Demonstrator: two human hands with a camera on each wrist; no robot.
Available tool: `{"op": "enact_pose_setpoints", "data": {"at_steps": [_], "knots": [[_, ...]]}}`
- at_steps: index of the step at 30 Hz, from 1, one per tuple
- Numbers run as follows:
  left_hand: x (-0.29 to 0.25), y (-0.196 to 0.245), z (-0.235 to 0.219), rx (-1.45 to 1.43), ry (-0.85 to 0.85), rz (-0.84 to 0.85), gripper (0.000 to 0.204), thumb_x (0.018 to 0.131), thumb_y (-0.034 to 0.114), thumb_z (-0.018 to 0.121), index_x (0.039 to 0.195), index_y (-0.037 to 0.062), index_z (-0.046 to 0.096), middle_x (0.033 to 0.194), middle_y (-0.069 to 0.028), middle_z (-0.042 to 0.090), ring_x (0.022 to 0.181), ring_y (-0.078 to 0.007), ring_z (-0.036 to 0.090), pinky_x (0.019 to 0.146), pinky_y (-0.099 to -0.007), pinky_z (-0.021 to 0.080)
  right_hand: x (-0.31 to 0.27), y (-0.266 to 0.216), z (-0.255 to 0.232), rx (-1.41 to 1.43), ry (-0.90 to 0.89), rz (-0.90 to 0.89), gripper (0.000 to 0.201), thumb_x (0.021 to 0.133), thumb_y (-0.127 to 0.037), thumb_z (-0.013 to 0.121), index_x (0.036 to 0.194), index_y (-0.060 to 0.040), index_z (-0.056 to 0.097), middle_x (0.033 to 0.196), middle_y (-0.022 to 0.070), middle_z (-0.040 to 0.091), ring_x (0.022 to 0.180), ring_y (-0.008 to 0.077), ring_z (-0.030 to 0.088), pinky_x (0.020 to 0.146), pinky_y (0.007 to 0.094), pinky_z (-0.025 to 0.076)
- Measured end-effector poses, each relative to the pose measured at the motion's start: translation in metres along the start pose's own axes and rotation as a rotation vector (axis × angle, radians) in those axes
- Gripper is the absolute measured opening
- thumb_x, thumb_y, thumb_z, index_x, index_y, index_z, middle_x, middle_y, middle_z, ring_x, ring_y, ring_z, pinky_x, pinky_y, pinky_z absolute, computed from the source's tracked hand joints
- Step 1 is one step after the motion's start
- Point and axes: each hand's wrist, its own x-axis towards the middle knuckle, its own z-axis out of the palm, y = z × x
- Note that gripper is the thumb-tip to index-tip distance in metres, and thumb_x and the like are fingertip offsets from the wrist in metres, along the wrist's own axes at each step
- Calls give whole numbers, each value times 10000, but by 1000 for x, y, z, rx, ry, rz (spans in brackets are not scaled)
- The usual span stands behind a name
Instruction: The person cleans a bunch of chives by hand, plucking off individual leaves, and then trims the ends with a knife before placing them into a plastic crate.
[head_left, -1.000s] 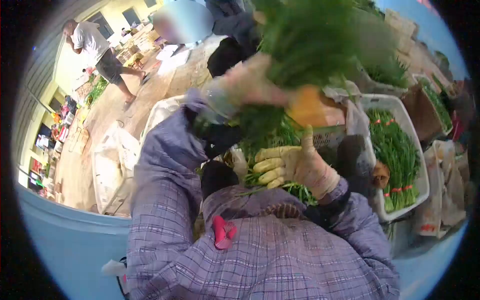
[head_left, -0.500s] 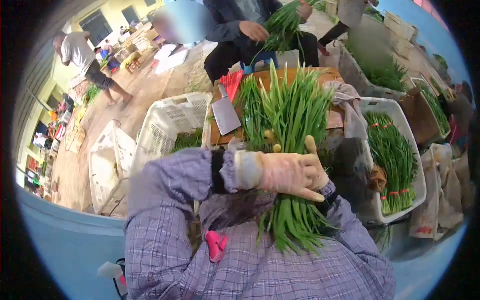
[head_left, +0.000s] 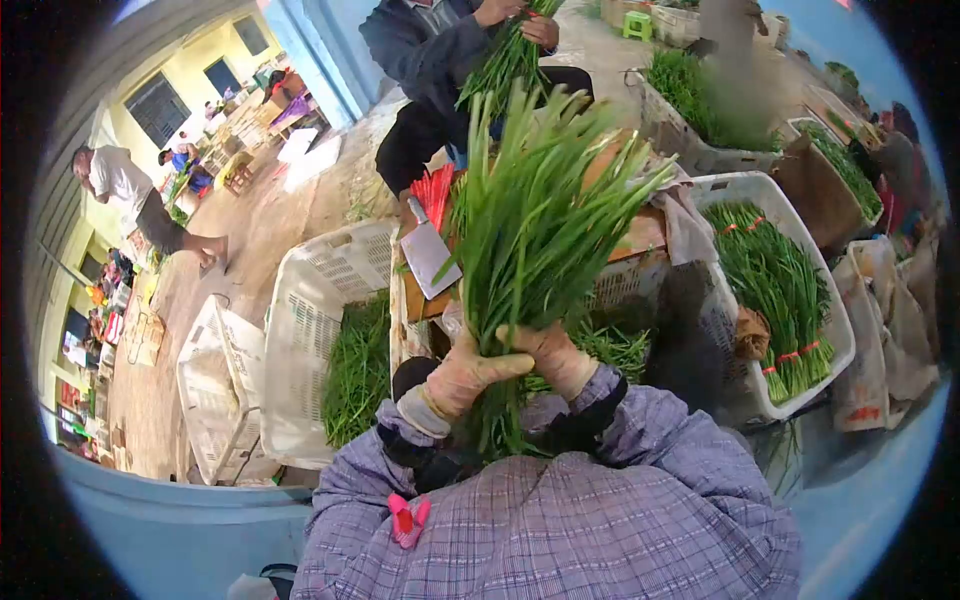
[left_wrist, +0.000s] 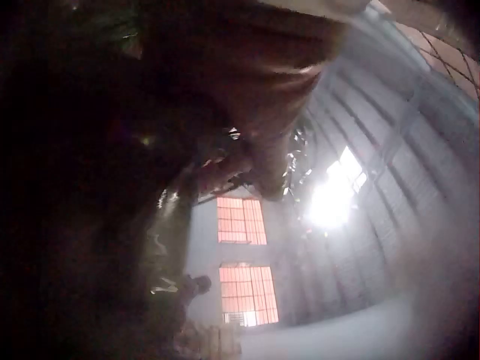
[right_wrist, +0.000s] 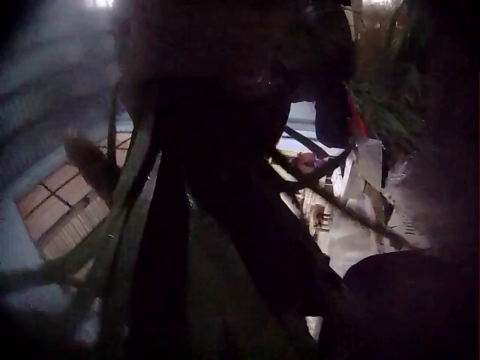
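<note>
In the head view, a bunch of garlic chives (head_left: 530,220) stands upright in front of me, its long leaves fanned out at the top. My gloved left hand (head_left: 458,380) grips its lower part from the left, the thumb lying across the stems. From the other side my gloved right hand (head_left: 555,358) holds the same bunch, fingers wrapped behind it. The lower ends hang between my wrists, over my lap. Dark leaf blades (right_wrist: 202,277) fill the foreground of the right wrist view. The left wrist view is mostly too dark to show the hand's work.
A cleaver (head_left: 430,262) and red ties (head_left: 432,195) lie on the wooden board (head_left: 640,235) beyond the bunch. White crates with loose greens (head_left: 360,365) and tied bundles (head_left: 770,295) flank me. Opposite sits a person (head_left: 440,70) handling greens.
The bunch was swung up by my left hand, then lowered, with my left forearm crossing over the right hand. Now the arms are uncrossed and both hands grip it. The head view has shifted.
</note>
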Motion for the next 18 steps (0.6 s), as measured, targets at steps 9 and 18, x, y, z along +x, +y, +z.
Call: {"op": "enact_pose_setpoints", "data": {"at_steps": [9,18], "knots": [[-43,10,-34,251,102,-420,570,717,17,737,1240,9,510,1067,-54,632,940,-173,608,821,-299,497,7,-5,-2,-337,-538,629,579,785,-354,744,1248,-55,565,1189,92,625,1022,193,603,854,347,496],[-161,-45,-80,441,225,-457,826,696,24,694,1412,-24,286,1229,-123,597,1099,-189,585,962,-294,442,-46,-32,-55,-693,-726,431,356,880,-254,649,1144,-16,627,1075,143,666,998,229,631,889,326,480]]}}
